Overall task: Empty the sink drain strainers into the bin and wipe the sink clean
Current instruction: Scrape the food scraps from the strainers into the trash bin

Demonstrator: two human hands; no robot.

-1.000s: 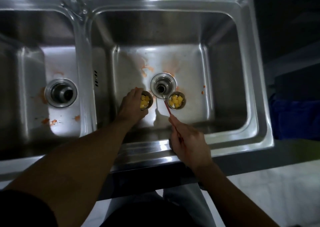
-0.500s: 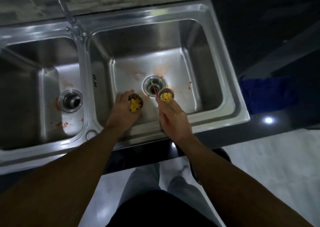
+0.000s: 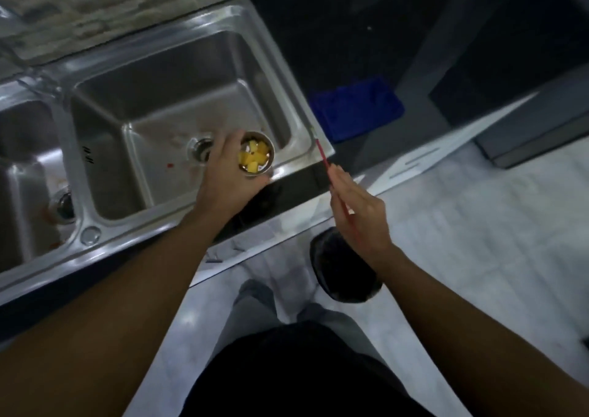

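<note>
Since half a second ago the left hand (image 3: 228, 174) has lifted its strainer (image 3: 257, 154) off the floor of the sink and carried it toward the basin's near right corner, while the right hand (image 3: 358, 212) has drawn back out of the basin and now hangs in front of the tabletop edge, above the floor. The second strainer, which stood beside the drain, is no longer in sight.

The left hand grasps the steel strainer from its left side, fingers wrapped round the cup, which stays upright with yellow food cubes (image 3: 253, 158) inside. It is held above the right basin (image 3: 178, 75), just right of the open drain hole (image 3: 199, 148). The right hand pinches a thin red stick (image 3: 323, 156) that slants up toward the corner of the sink rim. A small red speck (image 3: 170, 165) lies on the basin floor left of the drain. The left basin's drain (image 3: 63, 207) shows at the picture's edge with orange smears near it. A blue cloth (image 3: 355, 107) lies on the dark tabletop (image 3: 334, 34) right of the sink. A dark round bin (image 3: 338, 270) sits on the pale floor below the right wrist.
</note>
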